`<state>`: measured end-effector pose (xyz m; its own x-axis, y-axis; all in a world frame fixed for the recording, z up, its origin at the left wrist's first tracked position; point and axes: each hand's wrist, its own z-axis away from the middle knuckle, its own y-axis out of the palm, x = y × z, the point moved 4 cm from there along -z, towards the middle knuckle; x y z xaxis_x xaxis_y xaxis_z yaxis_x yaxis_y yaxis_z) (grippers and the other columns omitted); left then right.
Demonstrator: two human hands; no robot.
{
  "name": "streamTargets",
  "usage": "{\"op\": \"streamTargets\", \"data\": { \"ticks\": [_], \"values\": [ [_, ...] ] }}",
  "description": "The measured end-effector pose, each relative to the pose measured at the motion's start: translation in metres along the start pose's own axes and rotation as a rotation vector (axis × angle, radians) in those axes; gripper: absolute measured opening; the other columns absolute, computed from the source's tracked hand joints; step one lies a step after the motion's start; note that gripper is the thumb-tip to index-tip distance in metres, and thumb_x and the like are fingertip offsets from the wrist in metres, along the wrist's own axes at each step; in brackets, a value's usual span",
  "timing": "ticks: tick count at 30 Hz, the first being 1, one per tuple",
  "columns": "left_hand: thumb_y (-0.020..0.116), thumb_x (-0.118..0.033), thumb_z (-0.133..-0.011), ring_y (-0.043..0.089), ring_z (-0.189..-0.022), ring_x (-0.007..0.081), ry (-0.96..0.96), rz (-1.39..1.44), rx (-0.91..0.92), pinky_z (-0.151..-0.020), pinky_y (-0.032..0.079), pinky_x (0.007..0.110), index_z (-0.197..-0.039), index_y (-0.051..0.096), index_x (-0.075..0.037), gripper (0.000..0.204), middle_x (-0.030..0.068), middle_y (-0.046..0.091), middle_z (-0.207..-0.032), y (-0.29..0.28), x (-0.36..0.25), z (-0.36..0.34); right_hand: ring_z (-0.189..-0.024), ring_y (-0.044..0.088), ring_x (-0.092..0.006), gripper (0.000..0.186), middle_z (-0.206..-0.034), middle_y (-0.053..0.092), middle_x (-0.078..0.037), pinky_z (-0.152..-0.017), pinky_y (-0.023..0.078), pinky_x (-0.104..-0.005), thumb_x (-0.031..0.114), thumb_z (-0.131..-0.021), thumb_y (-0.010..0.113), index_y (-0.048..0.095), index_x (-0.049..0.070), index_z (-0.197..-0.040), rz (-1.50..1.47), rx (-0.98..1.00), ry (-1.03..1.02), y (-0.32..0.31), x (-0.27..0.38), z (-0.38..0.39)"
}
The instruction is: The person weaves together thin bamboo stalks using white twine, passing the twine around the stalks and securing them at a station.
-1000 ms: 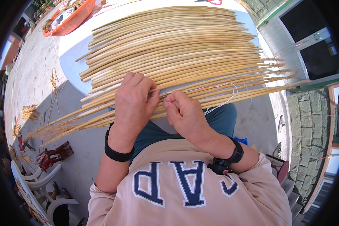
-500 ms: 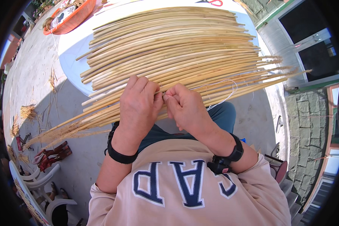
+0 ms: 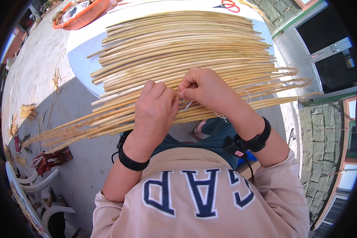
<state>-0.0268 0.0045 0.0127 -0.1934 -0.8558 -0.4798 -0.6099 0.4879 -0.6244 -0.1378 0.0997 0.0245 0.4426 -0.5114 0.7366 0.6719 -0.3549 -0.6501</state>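
Both the left grip [image 3: 155, 111] and the right grip [image 3: 211, 90] are pressed thumb to finger, seemingly pinching thread [image 3: 188, 106], though the fingers mostly hide it. The step looks like tying the stalks [image 3: 178, 55], spread beneath and beyond both grips, and next calls for drawing the knot snug; slack thread right of the right grip could snag, while scissors [image 3: 231, 5] lie far beyond

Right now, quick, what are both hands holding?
Left hand: closed in a pinch over the sticks; can't tell what it holds.
Right hand: closed in a pinch near the white string; can't tell either.
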Motion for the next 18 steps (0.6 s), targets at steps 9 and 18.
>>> {"op": "streamTargets", "data": {
  "ticks": [9,18],
  "values": [
    [0.070,0.004,-0.064,0.051,-0.073,0.0285,0.010,0.035,0.008,-0.063,0.044,0.038,-0.079,0.059,-0.004,0.021,0.0085,0.054,-0.076,0.000,0.002,-0.002,-0.068,0.055,-0.0126,0.007,-0.070,0.061,-0.006,-0.061,0.045,-0.0283,0.006,-0.078,0.067,0.065,-0.001,-0.078,-0.032,-0.098,-0.051,0.011,-0.010,-0.011],
    [0.069,0.005,-0.065,0.050,-0.074,0.0289,-0.034,0.088,0.032,-0.064,0.043,0.038,-0.080,0.059,-0.003,0.020,0.0093,0.055,-0.077,-0.001,0.010,-0.001,-0.064,0.054,-0.0103,0.008,-0.069,0.060,-0.005,-0.057,0.044,-0.0253,0.006,-0.081,0.068,0.062,0.001,-0.080,-0.174,-0.112,-0.020,0.002,-0.004,-0.017]
  ]
}}
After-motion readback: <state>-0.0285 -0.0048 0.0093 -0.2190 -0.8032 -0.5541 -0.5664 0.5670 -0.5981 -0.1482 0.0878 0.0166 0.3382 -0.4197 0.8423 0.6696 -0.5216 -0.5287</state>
